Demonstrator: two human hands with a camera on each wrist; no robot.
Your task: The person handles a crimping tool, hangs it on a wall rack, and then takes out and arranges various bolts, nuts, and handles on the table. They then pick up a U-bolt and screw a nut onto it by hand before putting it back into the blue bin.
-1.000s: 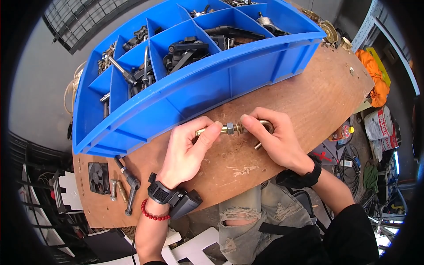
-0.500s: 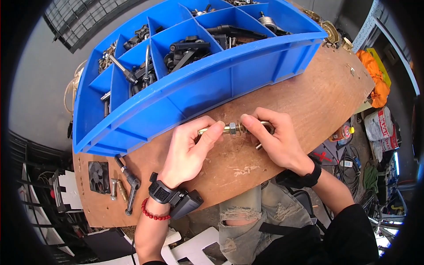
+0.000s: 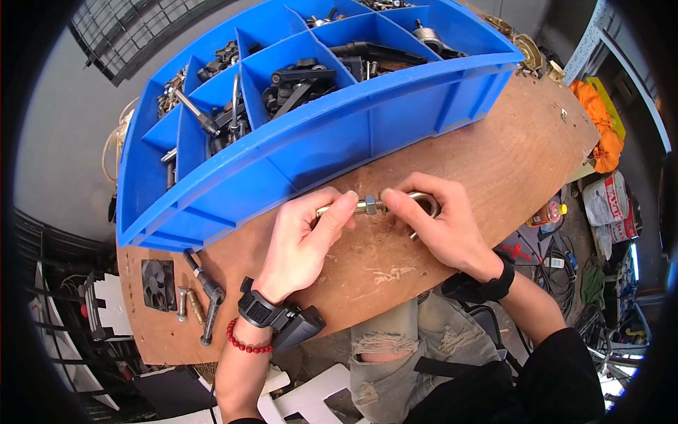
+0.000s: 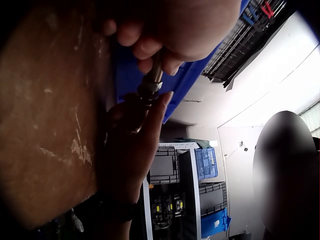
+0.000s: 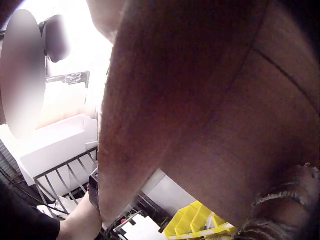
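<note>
My left hand (image 3: 300, 237) grips the sleeve end of a brass-coloured hook bolt, thumb along its top. A silver nut (image 3: 371, 205) sits on the bolt between the two hands. My right hand (image 3: 441, 222) holds the bolt by its curved hook (image 3: 428, 203), the thumb and fingertips close beside the nut. The hook's bent tip shows below the right fingers. In the left wrist view, the nut (image 4: 152, 87) lies between the curled left fingers and the right thumb. The right wrist view does not show the bolt.
A blue divided bin (image 3: 318, 134) full of metal and black parts stands behind the hands on the wooden table (image 3: 381, 283). At the left lie a black fan (image 3: 158, 285), two bolts (image 3: 189, 304) and a black-handled lever (image 3: 210, 290).
The right thumb and fingertips have shifted slightly left, closer to the nut, and now cover the washers and spring that showed beside it. The left hand has barely moved.
</note>
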